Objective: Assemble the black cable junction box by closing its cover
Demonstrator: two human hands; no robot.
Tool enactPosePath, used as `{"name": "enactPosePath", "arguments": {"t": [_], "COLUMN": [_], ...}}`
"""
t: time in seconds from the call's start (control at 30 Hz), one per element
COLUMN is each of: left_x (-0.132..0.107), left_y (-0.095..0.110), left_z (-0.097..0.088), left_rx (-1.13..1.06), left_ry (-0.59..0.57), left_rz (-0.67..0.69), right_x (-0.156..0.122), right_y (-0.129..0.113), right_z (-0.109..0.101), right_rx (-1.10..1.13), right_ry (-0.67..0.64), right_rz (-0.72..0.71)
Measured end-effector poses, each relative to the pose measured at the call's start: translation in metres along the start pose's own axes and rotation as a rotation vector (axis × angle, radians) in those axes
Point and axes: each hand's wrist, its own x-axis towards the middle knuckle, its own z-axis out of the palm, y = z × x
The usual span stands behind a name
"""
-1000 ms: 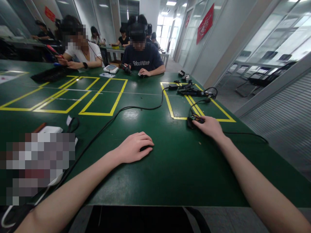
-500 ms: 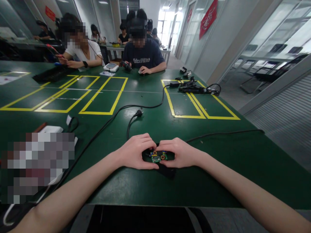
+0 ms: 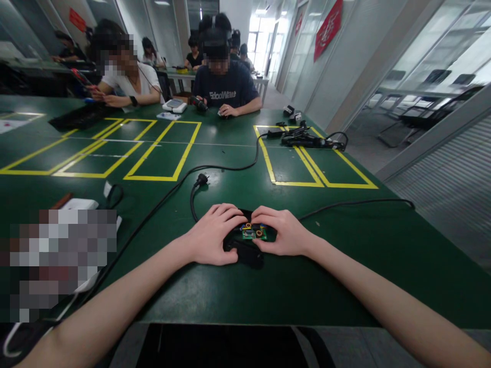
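Right hand (image 3: 287,232) had thumb and fingers closed on right end of circuit board (image 3: 249,235), left hand (image 3: 210,235) curled at its left, grip unclear, board between both at green bench's (image 3: 307,294) near side.

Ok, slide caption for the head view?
Left hand and right hand at a green circuit board, black plug beyond on the table.
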Motion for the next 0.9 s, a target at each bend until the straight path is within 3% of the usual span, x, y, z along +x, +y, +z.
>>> {"name": "enactPosePath", "arguments": {"t": [0.27, 0.53, 0.9], "left_x": [-0.0011, 0.0041, 0.0027], "left_y": [-0.0021, -0.0035, -0.0021], "left_z": [-0.0002, 0.0018, 0.0032], "left_rx": [-0.077, 0.057, 0.138], "left_ry": [0.002, 0.042, 0.070], "left_rz": [-0.004, -0.106, -0.141], "right_x": [-0.0013, -0.0012, 0.0004], "right_y": [0.0046, -0.0010, 0.0027], "right_z": [0.0018, -0.0014, 0.0025], "right_rx": [0.005, 0.142, 0.214], "right_ry": [-0.033, -0.084, 0.014], "right_rz": [0.011, -0.002, -0.002]}}
